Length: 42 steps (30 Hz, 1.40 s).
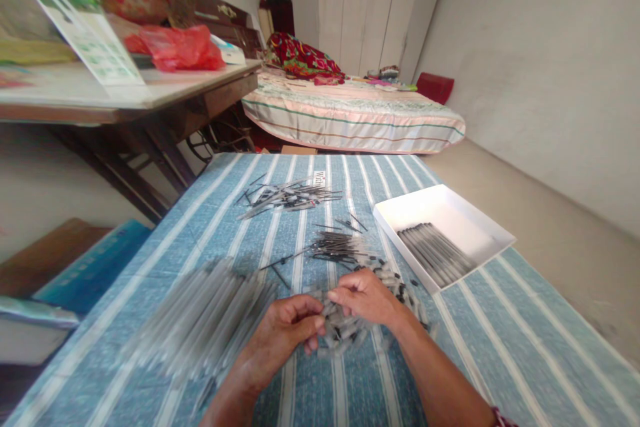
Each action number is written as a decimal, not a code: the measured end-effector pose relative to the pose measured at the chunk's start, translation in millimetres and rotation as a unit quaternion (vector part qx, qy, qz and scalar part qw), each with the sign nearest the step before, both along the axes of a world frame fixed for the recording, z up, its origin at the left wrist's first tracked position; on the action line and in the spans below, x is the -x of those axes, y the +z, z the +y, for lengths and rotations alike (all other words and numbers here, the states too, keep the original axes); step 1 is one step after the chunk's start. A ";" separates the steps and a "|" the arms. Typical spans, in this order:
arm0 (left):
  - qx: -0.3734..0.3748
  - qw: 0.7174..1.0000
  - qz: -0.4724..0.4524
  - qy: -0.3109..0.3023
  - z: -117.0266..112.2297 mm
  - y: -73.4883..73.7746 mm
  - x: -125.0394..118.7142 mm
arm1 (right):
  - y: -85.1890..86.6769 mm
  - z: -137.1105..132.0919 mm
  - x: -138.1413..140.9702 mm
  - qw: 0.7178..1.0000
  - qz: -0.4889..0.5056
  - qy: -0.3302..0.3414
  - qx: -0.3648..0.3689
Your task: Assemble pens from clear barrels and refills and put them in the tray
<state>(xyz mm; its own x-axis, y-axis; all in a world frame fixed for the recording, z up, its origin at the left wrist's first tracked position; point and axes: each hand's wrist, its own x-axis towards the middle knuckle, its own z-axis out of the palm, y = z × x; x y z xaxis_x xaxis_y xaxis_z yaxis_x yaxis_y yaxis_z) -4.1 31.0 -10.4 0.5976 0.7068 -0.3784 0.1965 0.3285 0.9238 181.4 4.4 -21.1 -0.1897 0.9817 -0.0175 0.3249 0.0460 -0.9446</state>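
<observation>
A: Head view: what're the L hand (pixel 293 320) and R hand (pixel 369 295) doing?
B: Fingertips're bunching; can't tell if pinching anything, too blurry. Small pale pieces (pixel 345 332) are lying around 'em, prob. light, stiff, slick. I'm suggesting gripping mid-length, imo.

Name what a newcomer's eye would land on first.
Probably the striped cloth, with the left hand and right hand close together by small pale and black pieces. A bundle of grey tubes lies to their left; an open white box at right holds dark rods. Farther back at left, a bright red bag sits on a side table.
</observation>
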 end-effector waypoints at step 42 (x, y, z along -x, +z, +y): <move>-0.043 0.998 0.041 -0.009 -1.6 -0.4 -4.9 | -10.8 2.7 1.6 0.999 0.015 -0.026 0.030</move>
<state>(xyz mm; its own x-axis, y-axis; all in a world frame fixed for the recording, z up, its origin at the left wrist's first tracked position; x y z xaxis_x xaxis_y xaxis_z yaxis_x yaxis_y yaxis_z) 0.8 29.4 -10.8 0.5800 0.7281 -0.3654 0.2787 0.2442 0.9288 179.8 7.1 -31.9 -0.1399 0.9876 -0.0709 0.2965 -0.0265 -0.9547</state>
